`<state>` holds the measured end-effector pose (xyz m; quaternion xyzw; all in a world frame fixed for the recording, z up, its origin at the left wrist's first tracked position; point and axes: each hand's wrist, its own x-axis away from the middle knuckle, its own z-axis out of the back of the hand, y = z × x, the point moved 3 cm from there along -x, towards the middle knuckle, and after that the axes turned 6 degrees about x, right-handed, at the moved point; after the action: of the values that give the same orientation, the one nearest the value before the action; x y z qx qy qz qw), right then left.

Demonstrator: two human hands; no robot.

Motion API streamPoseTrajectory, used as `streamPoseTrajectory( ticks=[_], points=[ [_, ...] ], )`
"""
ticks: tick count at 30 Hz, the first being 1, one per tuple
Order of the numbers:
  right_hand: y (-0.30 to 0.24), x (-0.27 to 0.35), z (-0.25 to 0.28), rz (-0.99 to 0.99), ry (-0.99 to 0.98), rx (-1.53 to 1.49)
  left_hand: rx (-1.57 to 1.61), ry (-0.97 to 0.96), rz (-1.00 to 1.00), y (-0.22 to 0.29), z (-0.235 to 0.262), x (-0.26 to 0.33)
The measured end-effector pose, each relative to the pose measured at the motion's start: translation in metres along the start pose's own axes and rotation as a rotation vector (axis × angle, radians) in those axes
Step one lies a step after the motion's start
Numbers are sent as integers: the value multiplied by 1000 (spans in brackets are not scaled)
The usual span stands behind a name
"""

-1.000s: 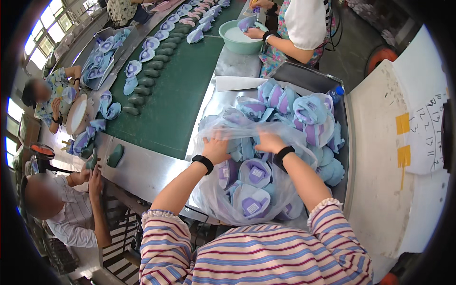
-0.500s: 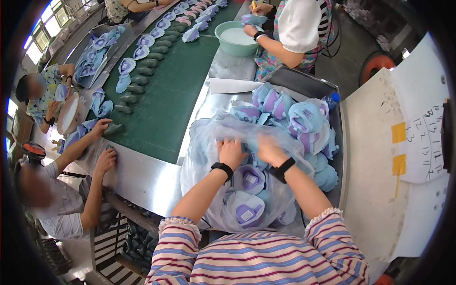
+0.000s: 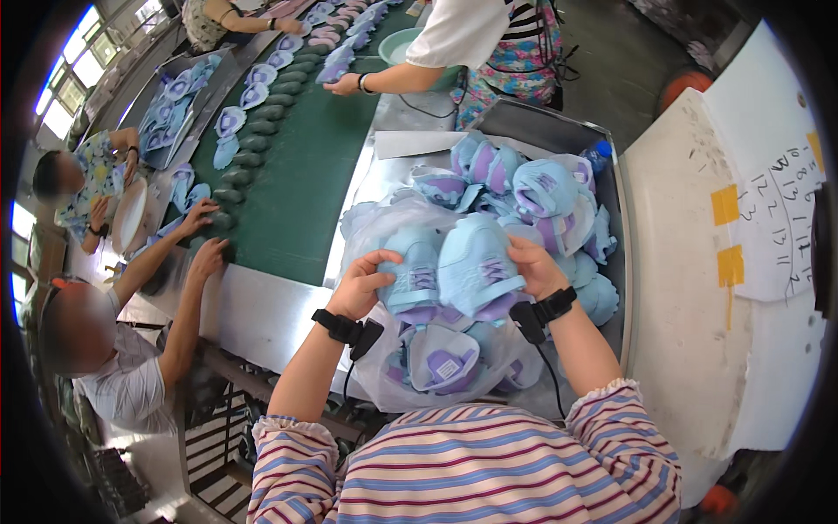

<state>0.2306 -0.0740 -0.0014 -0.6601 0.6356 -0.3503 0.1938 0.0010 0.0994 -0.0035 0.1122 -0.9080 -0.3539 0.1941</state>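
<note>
Two light-blue shoe uppers with purple laces and lining are held up side by side in front of me. My left hand point(image 3: 362, 284) is closed on the edge of the left shoe upper point(image 3: 408, 262). The right shoe upper point(image 3: 474, 258) is gripped at its side by my right hand point(image 3: 535, 269), thumb and fingers pinching it. Right below them lies a clear plastic bag point(image 3: 371, 377), opened out, with more blue and purple uppers point(image 3: 443, 358) in it. The two held uppers hide part of the bag's contents.
A metal tray point(image 3: 621, 253) heaped with uppers point(image 3: 546, 188) stands behind and to the right, a blue-capped bottle point(image 3: 597, 155) at its corner. On the left runs a green conveyor belt point(image 3: 301, 192) with rows of uppers and dark shoe lasts point(image 3: 253, 144). Co-workers stand along both sides.
Both hands have come up out of the plastic bag, each now with a shoe upper. The co-worker at the top has moved from the green basin toward the belt, reaching to an upper there.
</note>
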Motion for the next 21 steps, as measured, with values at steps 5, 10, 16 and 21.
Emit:
streamPoseTrajectory(
  ticks=[5, 10, 16, 21],
  points=[
    [54, -6, -25, -119, 79, 152, -268, -48, -116, -16, -21, 36],
    [81, -15, -70, -33, 378, 534, -559, 271, -267, 11, 0, 56],
    [99, -3, -41, -171, 180, 680, -23, 919, -632, 109, 149, 79],
    [58, -16, -37, 212, 524, 555, -808, 684, -247, 223, 236, 103]
  ],
)
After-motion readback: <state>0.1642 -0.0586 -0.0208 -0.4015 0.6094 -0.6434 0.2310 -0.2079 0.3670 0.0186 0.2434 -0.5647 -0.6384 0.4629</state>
